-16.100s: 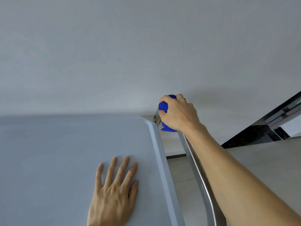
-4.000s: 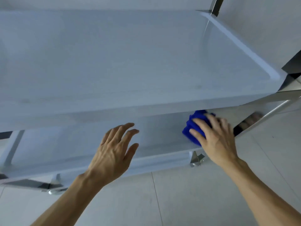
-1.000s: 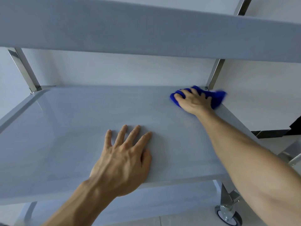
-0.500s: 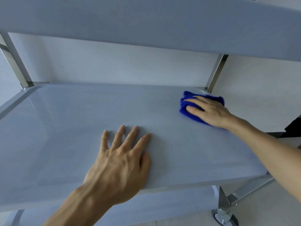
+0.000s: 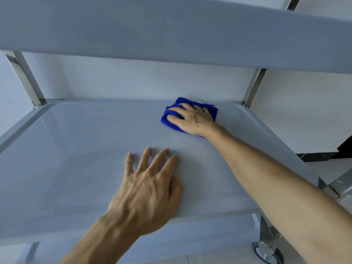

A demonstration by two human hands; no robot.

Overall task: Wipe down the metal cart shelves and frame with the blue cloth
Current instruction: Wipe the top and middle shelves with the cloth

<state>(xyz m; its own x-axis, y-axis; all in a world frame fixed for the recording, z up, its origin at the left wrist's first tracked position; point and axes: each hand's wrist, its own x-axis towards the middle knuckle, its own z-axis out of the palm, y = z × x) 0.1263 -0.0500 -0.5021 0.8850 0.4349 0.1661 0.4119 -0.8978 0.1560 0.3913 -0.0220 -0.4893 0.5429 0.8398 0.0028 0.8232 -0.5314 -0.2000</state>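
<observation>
Head view: the right hand presses the blue cloth with fingers laid flat onto the middle shelf, hard against its rear rim (near the right rear post). The left hand lies palm down with fingers spread by the front edge; open surface stretches leftward.

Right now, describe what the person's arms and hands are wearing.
The left hand and right hand are bare: no gloves, rings or watch. The left forearm and right forearm are uncovered to the frame's edge, with no sleeve in view.
</observation>
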